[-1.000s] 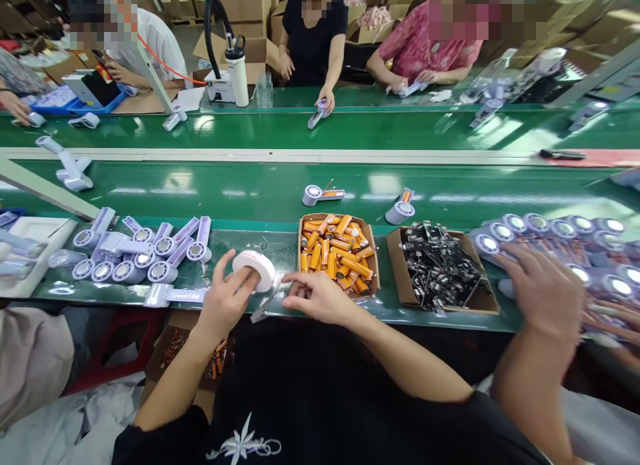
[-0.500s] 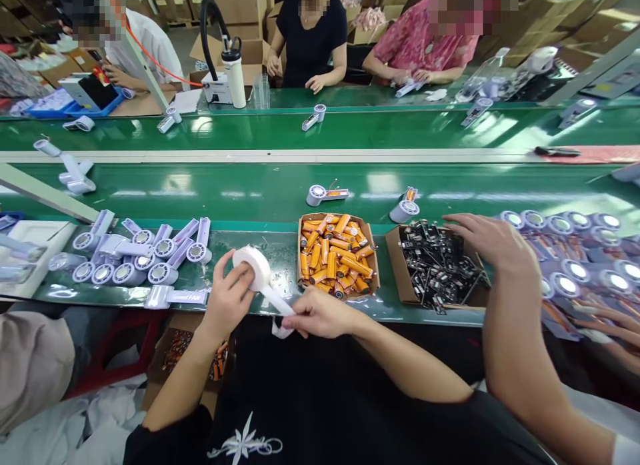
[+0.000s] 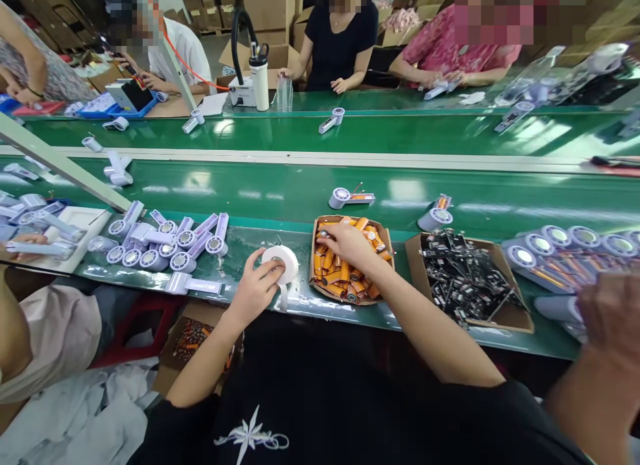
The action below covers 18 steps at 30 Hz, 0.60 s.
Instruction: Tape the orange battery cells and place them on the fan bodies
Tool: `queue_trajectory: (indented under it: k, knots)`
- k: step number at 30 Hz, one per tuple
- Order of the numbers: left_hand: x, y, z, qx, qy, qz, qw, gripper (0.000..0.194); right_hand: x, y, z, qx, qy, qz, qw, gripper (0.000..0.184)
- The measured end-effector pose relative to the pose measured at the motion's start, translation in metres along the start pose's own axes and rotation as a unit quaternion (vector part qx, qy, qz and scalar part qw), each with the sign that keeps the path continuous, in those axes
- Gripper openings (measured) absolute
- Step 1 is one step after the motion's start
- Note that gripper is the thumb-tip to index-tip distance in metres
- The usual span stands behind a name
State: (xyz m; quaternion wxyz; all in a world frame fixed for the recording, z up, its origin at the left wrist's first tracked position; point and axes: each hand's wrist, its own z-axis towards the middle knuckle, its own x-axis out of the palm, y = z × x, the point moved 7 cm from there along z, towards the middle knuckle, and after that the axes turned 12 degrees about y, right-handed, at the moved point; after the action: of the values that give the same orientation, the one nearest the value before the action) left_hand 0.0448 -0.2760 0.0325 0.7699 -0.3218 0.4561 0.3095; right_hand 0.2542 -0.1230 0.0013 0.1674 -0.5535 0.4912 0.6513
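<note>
My left hand (image 3: pixel 257 283) grips a roll of white tape (image 3: pixel 291 257) above the front of the bench, and a loose strip (image 3: pixel 284 298) hangs from it. To its right, my right hand (image 3: pixel 353 244) reaches into a cardboard box (image 3: pixel 391 250) full of orange cylindrical batteries (image 3: pixel 345 273). The fingers are closed on one battery (image 3: pixel 324 234), whose silver end shows at the fingertips; the rest of it is partly hidden.
Right of the batteries stands a box of black circuit parts (image 3: pixel 460 272). Several lilac fan bodies (image 3: pixel 150 252) lie at left, others (image 3: pixel 570 245) at right. A co-worker's blurred hand (image 3: pixel 610 312) is at far right. Beyond runs a green conveyor (image 3: pixel 240 185) with fan bodies on it.
My right hand has left the tape's end and moved up into the battery box. The tape strip now hangs free. The co-worker's hand has moved right, away from the black parts.
</note>
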Motion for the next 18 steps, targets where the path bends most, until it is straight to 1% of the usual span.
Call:
queue_trajectory:
  k: [1, 2, 3, 4, 5, 6, 7, 8, 9, 11, 12, 13, 15, 16, 18]
  knots:
    - [0.000, -0.002, 0.001, 0.010, 0.010, 0.005, 1.000, 0.035, -0.006, -0.004, -0.009, 0.005, -0.036, 0.062, 0.997, 0.027]
    - [0.000, -0.002, 0.000, 0.016, 0.017, 0.010, 1.000, 0.036, -0.013, -0.006, -0.020, 0.001, -0.076, 0.151, 0.986, 0.033]
    - [-0.002, -0.003, -0.001, 0.020, 0.021, 0.016, 0.999, 0.036, -0.020, -0.007, -0.033, -0.014, -0.112, 0.256, 0.960, 0.038]
    - [-0.003, -0.003, -0.002, 0.022, 0.026, 0.024, 0.999, 0.036, -0.025, -0.006, -0.045, -0.038, -0.136, 0.359, 0.923, 0.043]
    - [-0.005, -0.003, -0.003, 0.023, 0.033, 0.033, 0.999, 0.038, -0.030, 0.000, -0.056, -0.066, -0.144, 0.441, 0.883, 0.046]
    - [-0.006, -0.004, -0.003, 0.028, 0.044, 0.043, 0.998, 0.039, -0.034, 0.009, -0.065, -0.093, -0.136, 0.487, 0.858, 0.046]
    - [-0.006, -0.005, -0.003, 0.034, 0.056, 0.052, 0.996, 0.041, -0.038, 0.020, -0.072, -0.111, -0.121, 0.499, 0.851, 0.044]
    - [-0.007, -0.008, -0.003, 0.043, 0.068, 0.062, 0.995, 0.041, -0.040, 0.031, -0.077, -0.118, -0.105, 0.480, 0.863, 0.041]
    - [-0.008, -0.010, -0.002, 0.052, 0.079, 0.071, 0.993, 0.041, -0.041, 0.043, -0.079, -0.117, -0.087, 0.435, 0.889, 0.038]
    - [-0.011, -0.016, 0.000, 0.067, 0.093, 0.090, 0.989, 0.037, -0.039, 0.064, -0.078, -0.110, -0.047, 0.305, 0.945, 0.034]
    - [-0.013, -0.019, 0.002, 0.074, 0.095, 0.100, 0.988, 0.034, -0.036, 0.073, -0.076, -0.113, -0.026, 0.244, 0.963, 0.034]
    - [-0.015, -0.023, 0.003, 0.077, 0.098, 0.110, 0.986, 0.031, -0.032, 0.081, -0.074, -0.123, -0.007, 0.198, 0.972, 0.035]
    - [-0.017, -0.031, 0.007, 0.078, 0.115, 0.133, 0.981, 0.027, -0.023, 0.089, -0.074, -0.152, 0.021, 0.159, 0.975, 0.038]
    - [-0.018, -0.035, 0.009, 0.075, 0.130, 0.144, 0.978, 0.026, -0.019, 0.089, -0.075, -0.163, 0.026, 0.158, 0.974, 0.039]
    - [-0.017, -0.041, 0.015, 0.072, 0.164, 0.163, 0.970, 0.025, -0.011, 0.078, -0.075, -0.160, 0.015, 0.178, 0.971, 0.038]
